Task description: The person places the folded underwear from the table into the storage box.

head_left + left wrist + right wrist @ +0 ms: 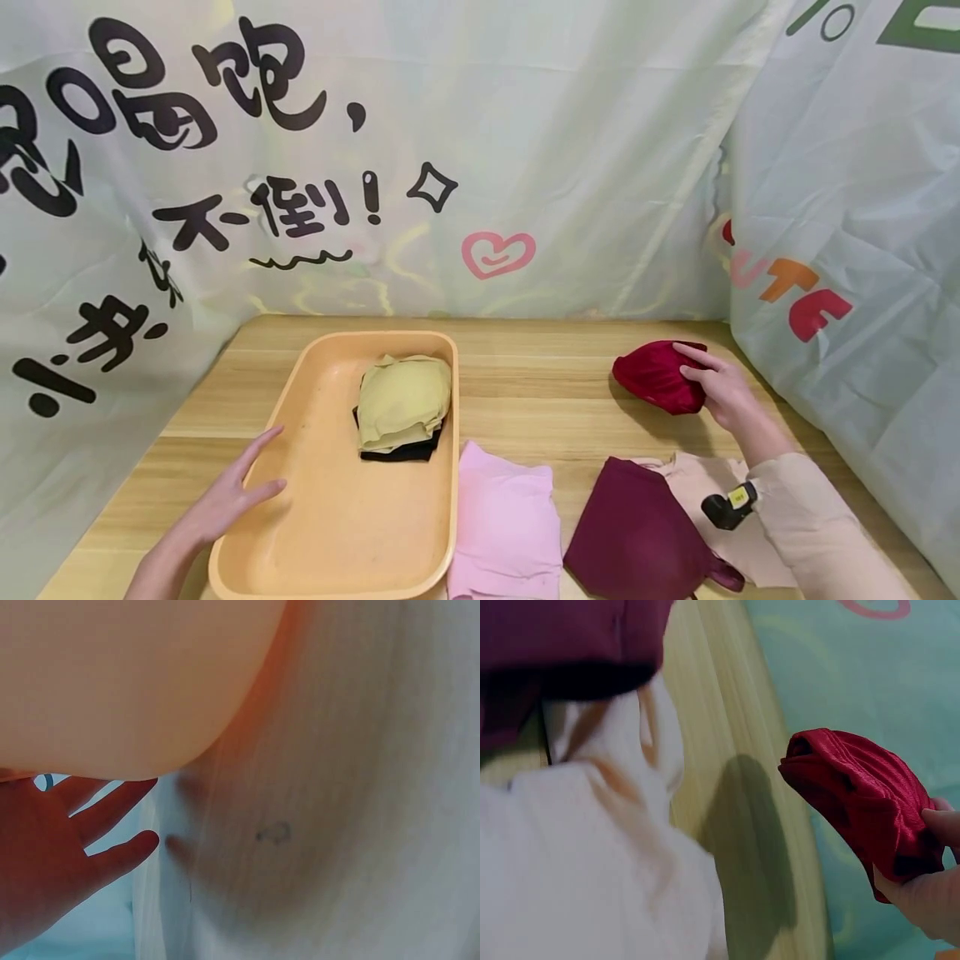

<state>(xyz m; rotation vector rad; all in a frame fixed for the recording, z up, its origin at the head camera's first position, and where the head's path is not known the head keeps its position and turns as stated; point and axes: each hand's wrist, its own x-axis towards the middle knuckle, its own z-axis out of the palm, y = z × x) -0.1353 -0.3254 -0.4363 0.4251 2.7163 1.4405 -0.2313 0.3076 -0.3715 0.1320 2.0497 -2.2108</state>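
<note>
Evidently, the right hand (723, 393) pinches a bundled red garment (652, 377) between thumb and fingers, a grip that likely keeps its folds together; its separate shadow suggests it is lifted off the table (532, 375), well to the right of the orange tray (330, 508). At the tray's left rim, the left hand (221, 504) grasps nothing, fingers spread, perhaps to steady it; I cannot tell whether they touch. Yellow-green cloth (403, 396) sits on black cloth (408, 452) inside, near the tray's right wall, presumably stacked to save room. Just right of the tray lies pink cloth (504, 525); farther right, a maroon garment (637, 533) overlaps a pale one (757, 550).
</note>
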